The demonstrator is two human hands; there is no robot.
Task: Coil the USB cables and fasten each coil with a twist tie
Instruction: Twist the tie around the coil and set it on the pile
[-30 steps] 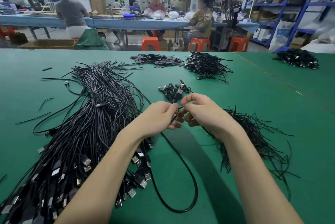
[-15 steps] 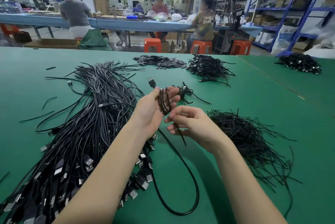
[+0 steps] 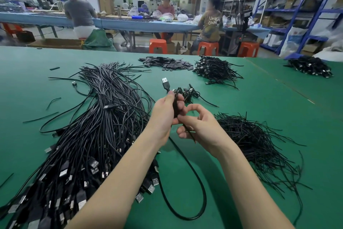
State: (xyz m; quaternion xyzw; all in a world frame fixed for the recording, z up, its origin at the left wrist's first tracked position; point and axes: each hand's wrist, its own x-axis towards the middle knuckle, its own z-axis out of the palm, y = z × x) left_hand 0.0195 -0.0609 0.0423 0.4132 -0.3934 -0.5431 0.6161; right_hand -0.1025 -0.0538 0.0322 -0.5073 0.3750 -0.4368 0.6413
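My left hand (image 3: 164, 115) grips a partly coiled black USB cable (image 3: 175, 105) above the green table (image 3: 259, 102), its USB plug (image 3: 165, 83) sticking up past the fingers. My right hand (image 3: 202, 126) pinches the same cable just below the coil. The rest of that cable hangs down and lies in a long loop (image 3: 194, 208) on the table near me. A big heap of loose USB cables (image 3: 83, 136) lies to the left. A pile of black twist ties (image 3: 256, 141) lies to the right. A few tied coils (image 3: 189, 92) sit just beyond my hands.
Further back lie a pile of small black parts (image 3: 167, 62) and two heaps of bundled cables (image 3: 215, 70), (image 3: 310, 66). Stray ties (image 3: 52, 101) lie at the left. Beyond the table's far edge people sit at a blue workbench (image 3: 141, 24) on orange stools (image 3: 157, 46); blue shelves (image 3: 300, 9) stand at right.
Both hands rose from the table. The left hand now holds several turns of cable with the plug pointing up, and the right hand slid down to feed the trailing cable.
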